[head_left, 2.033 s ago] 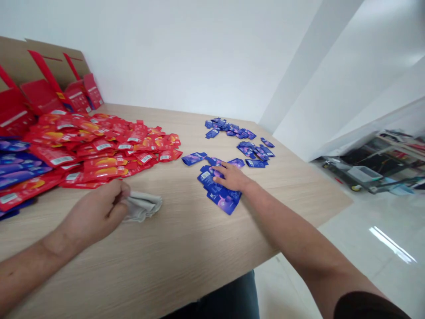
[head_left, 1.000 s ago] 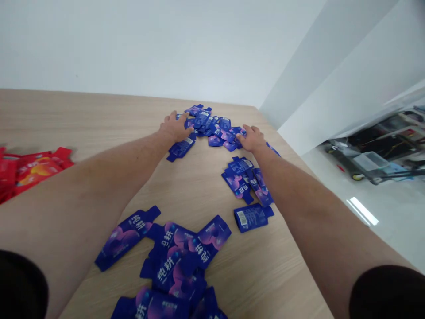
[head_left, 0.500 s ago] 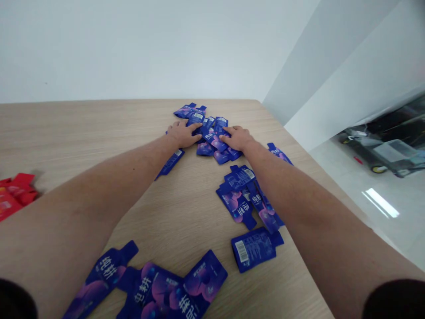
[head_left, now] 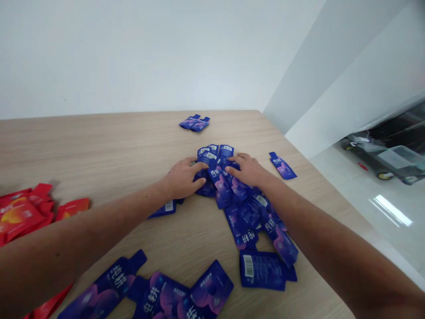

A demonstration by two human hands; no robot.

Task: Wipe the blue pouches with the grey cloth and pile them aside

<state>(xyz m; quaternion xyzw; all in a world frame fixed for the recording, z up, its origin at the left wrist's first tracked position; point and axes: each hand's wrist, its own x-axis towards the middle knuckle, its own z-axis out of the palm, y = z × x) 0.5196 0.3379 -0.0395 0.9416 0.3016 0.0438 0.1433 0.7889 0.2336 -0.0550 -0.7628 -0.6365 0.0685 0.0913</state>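
Raked nearer vs. 0.5 s ago: pile of blue sachets (head_left: 222, 184)

Drawn back from far end of surface (head_left: 116, 141) w/ L hand (head_left: 184, 177) + R hand (head_left: 249, 170), now meeting second cluster (head_left: 279, 237) by R forearm. Left behind nr back edge: sachet pair (head_left: 195, 123); off to R, well apart: lone sachet (head_left: 283, 166).

Pile right b/w both hands, touching each; neither clearly nearer. Long axis of middle sachets approx. fore-and-aft, slightly slanted. Both hands palm-down, fingers part-spread, thumbs inward, resting on sachets; nothing visibly clasped, though can't tell re: undersides of fingers.

Nr front edge of view: fruit-print sachets (head_left: 212, 290), marked 纯耕 in white; same on several in pile. Barcode + fine print on back of near R sachet (head_left: 264, 270), print too small to read. Far L, partly behind L forearm: red packs (head_left: 23, 215), orange fruit print, no legible text.
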